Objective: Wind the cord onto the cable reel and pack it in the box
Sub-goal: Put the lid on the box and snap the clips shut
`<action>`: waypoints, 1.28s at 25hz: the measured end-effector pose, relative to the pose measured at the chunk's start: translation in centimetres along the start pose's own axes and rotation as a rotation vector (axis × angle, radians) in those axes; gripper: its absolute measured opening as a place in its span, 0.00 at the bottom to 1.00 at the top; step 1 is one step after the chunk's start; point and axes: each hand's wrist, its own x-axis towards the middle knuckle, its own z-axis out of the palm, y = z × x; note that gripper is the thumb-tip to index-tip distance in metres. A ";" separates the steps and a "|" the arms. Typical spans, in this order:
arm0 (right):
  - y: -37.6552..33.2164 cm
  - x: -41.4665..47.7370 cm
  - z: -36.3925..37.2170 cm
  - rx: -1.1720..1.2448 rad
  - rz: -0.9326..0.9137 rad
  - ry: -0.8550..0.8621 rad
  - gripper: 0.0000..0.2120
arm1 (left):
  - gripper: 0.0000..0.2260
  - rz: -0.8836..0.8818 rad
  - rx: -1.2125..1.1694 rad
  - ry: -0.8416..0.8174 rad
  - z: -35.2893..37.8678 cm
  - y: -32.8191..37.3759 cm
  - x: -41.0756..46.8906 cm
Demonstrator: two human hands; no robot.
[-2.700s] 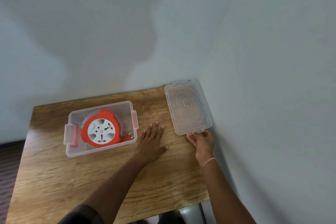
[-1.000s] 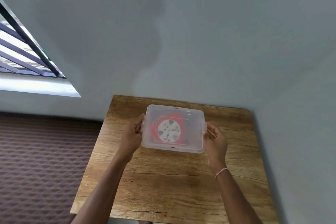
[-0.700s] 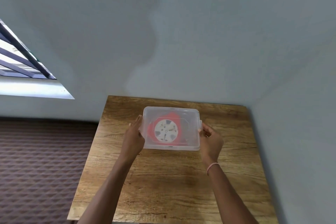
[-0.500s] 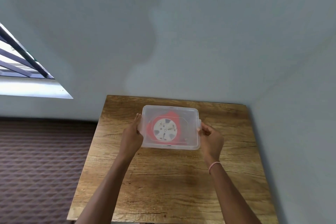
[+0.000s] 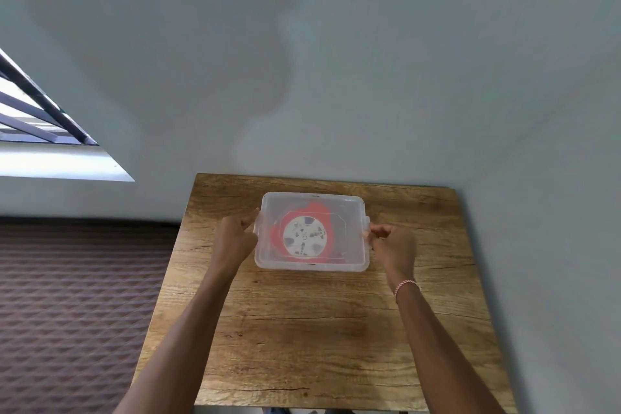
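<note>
A clear plastic box point(image 5: 349, 255) with its lid on stands on the far half of the wooden table point(image 5: 322, 329). Through the lid I see the red cable reel point(image 5: 304, 237) with its white socket face, lying flat inside. My left hand point(image 5: 235, 239) is curled against the box's left end, at the clip. At the right end my right hand point(image 5: 391, 242) is curled the same way over the other clip. Both clips are hidden under my fingers.
The table stands in a corner, with grey walls behind it and to its right. A brown patterned floor point(image 5: 74, 312) lies to the left. A barred window point(image 5: 40, 131) sits low in the left wall.
The lid went from the table's right side onto the box. In the last second my fingers have curled tighter over both end clips, and the box has stayed in place.
</note>
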 end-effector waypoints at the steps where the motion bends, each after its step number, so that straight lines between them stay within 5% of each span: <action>1: -0.1 -0.1 0.2 -0.036 -0.025 0.015 0.10 | 0.17 -0.001 0.050 0.008 0.0 0.1 0.3; 6: -0.3 -0.1 0.2 0.024 0.030 -0.004 0.09 | 0.10 0.006 0.166 0.042 0.4 0.3 0.5; 9: -0.2 0.7 -0.5 0.152 0.212 -0.183 0.08 | 0.17 -0.011 0.074 -0.001 0.2 -0.2 0.4; 12: -0.2 1.4 -1.3 0.314 0.400 -0.446 0.10 | 0.07 -0.059 -0.074 -0.079 -0.2 -0.6 0.6; 16: 0.0 1.7 -2.0 0.461 0.508 -0.640 0.13 | 0.26 -0.161 -0.272 -0.157 0.0 -1.4 0.4; 19: 0.0 2.0 -2.2 0.480 0.492 -0.644 0.15 | 0.27 -0.372 -0.403 -0.244 0.0 -1.4 0.5; 23: -0.2 1.9 -2.1 0.450 0.459 -0.599 0.15 | 0.18 -0.407 -0.439 -0.336 -0.4 -1.8 1.0; 30: -0.6 1.8 -1.2 0.301 0.312 -0.392 0.13 | 0.00 -0.278 -0.325 -0.129 0.2 -1.4 1.1; 32: -0.8 1.5 -0.7 0.212 0.238 -0.322 0.14 | 0.04 -0.223 -0.230 -0.052 0.6 -0.7 0.6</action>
